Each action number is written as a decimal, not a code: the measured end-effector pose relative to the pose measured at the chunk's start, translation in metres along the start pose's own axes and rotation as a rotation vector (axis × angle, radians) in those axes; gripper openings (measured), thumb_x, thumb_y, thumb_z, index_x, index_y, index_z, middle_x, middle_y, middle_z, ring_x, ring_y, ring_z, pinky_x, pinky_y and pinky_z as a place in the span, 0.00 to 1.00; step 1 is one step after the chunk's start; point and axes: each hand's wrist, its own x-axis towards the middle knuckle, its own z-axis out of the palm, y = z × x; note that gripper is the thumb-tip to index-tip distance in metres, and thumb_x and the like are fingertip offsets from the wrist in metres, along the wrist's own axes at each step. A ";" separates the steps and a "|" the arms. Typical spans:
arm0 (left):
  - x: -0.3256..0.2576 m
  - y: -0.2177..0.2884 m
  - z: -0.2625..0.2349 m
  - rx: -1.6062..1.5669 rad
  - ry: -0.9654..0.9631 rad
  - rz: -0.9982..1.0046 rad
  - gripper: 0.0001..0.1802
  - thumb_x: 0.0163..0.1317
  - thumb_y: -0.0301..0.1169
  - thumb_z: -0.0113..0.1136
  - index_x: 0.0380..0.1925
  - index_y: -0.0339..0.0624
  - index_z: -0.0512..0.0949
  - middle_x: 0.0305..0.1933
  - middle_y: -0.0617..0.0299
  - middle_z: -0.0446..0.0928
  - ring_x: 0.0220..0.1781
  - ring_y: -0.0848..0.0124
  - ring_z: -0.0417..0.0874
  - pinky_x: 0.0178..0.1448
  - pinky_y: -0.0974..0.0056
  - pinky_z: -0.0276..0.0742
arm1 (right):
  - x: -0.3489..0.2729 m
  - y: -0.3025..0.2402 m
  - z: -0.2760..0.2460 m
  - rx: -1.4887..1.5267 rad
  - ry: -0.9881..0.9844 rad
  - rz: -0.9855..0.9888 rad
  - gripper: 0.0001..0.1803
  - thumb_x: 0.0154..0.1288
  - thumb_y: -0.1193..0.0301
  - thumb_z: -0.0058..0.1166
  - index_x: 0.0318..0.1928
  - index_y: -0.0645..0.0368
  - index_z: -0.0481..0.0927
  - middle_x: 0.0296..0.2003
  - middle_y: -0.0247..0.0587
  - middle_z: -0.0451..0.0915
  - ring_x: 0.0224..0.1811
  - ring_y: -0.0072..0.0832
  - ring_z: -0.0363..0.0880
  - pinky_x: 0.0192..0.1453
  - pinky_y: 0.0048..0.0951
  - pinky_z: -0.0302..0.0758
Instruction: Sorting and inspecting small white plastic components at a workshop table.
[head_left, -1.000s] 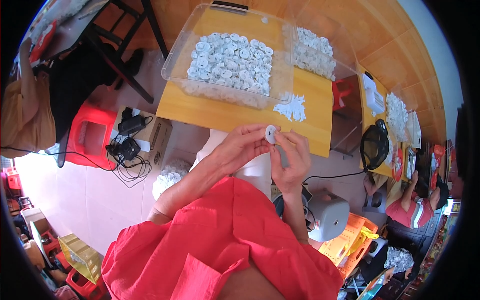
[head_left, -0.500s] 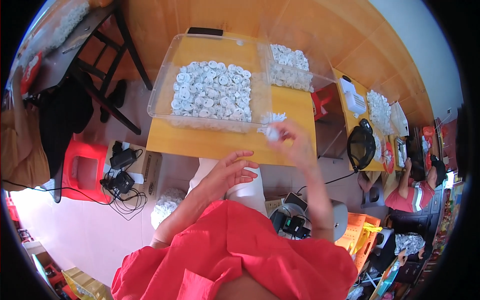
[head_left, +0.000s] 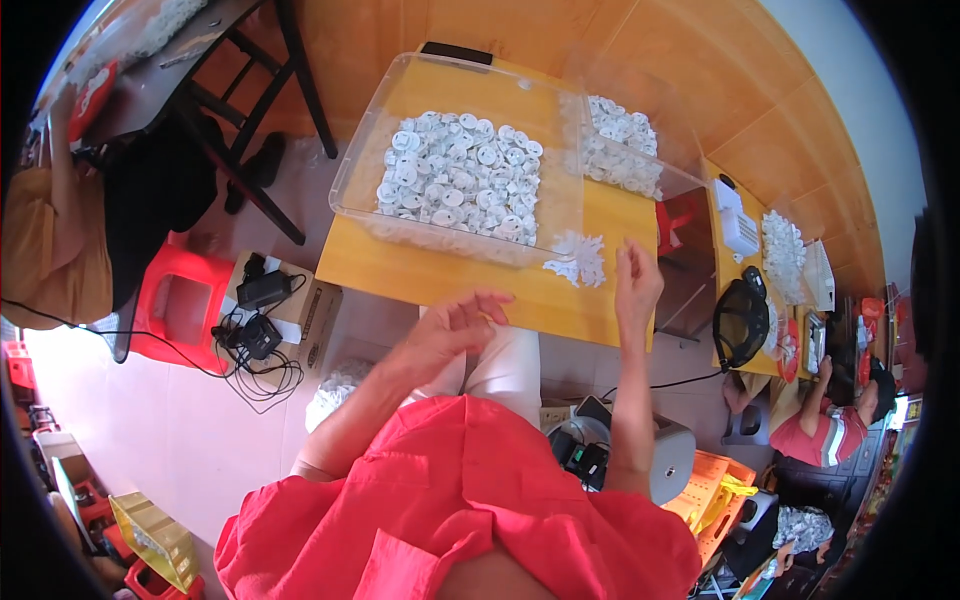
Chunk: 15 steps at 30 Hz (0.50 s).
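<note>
In the head view, a smooth yellow worktop (head_left: 565, 305) carries a shallow bin of clear, hard plastic (head_left: 470, 88) with rounded corners, set toward its far left; inside, a thick, uneven heap of flat white discs (head_left: 460, 180), many showing small dark openings, covers the middle and near part. By the bin's near right corner, on the right part of the worktop, lies a loose pile of thin white strips (head_left: 577, 265), their ends jagged. The person's right hand (head_left: 641, 285) is raised beside that pile, toward the worktop's right edge, thumb and fingers drawn close; whether they meet or pinch something small cannot be told. The left hand (head_left: 447, 330) is at the worktop's near edge, above the pale cloth trousers (head_left: 510, 375), its fingers loosely bent and apart. Toward the far right corner, a second clear bin (head_left: 678, 165) holds more pale pieces (head_left: 622, 150), and a flat black object (head_left: 457, 53) lies along the far edge. Soft, creased red fabric forms the person's shirt (head_left: 440, 480)
</note>
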 end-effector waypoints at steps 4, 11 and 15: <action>0.008 0.053 -0.009 0.218 0.045 0.174 0.23 0.50 0.20 0.52 0.50 0.41 0.69 0.41 0.66 0.70 0.32 0.82 0.68 0.38 0.75 0.66 | -0.052 0.062 0.006 0.011 0.025 0.137 0.11 0.60 0.73 0.51 0.41 0.67 0.76 0.28 0.42 0.74 0.26 0.26 0.73 0.32 0.26 0.71; 0.067 0.109 -0.024 0.723 0.117 0.358 0.21 0.50 0.19 0.53 0.46 0.41 0.71 0.40 0.62 0.72 0.44 0.73 0.75 0.47 0.69 0.71 | -0.085 0.060 0.022 -0.092 0.165 0.062 0.09 0.61 0.75 0.48 0.41 0.65 0.76 0.29 0.41 0.74 0.27 0.27 0.72 0.31 0.27 0.70; 0.115 0.104 -0.070 1.330 -0.010 0.139 0.16 0.48 0.24 0.58 0.41 0.40 0.75 0.39 0.56 0.75 0.45 0.66 0.76 0.47 0.65 0.72 | -0.085 0.057 0.028 -0.148 0.222 0.025 0.08 0.60 0.76 0.49 0.39 0.63 0.77 0.26 0.42 0.71 0.26 0.32 0.72 0.30 0.30 0.69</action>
